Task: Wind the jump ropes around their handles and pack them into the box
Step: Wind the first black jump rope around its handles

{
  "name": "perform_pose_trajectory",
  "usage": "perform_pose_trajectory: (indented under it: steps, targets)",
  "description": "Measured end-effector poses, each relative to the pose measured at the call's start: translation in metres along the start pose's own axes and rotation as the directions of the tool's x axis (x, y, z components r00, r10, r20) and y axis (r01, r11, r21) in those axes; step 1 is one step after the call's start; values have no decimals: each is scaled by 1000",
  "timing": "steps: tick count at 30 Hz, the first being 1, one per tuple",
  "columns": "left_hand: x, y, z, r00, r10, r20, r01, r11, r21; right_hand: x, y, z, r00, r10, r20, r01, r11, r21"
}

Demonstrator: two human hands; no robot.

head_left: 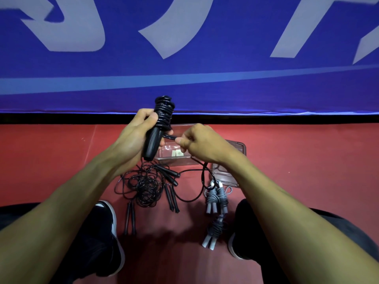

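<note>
Glossy black coiled rope (164,113) on smooth handles in left hand (133,138); right hand (202,144) pinching its tail.

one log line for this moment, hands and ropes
left hand: grips black handles, rope wound | right hand: pinches rope end | box: open, no ropes | floor: tangled black ropes, grey bundles

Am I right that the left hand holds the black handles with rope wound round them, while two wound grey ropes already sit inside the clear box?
Not quite. The head view shows the two wound grey ropes lying on the red floor beside the clear box, not inside it. The left hand does hold the black handles with rope wound round them.
</note>
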State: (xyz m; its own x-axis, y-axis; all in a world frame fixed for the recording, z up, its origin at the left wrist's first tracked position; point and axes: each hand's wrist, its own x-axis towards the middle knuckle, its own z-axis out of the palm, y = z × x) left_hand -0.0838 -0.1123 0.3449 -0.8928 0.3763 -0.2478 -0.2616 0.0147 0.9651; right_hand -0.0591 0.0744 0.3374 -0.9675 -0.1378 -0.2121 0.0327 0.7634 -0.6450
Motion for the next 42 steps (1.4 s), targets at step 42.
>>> perform_pose_trajectory:
  steps: [42]
  targets:
    - [-3,1,0,983,-91,161,120,976,-180,2,-2,6,991,-14,134,21,999,-49]
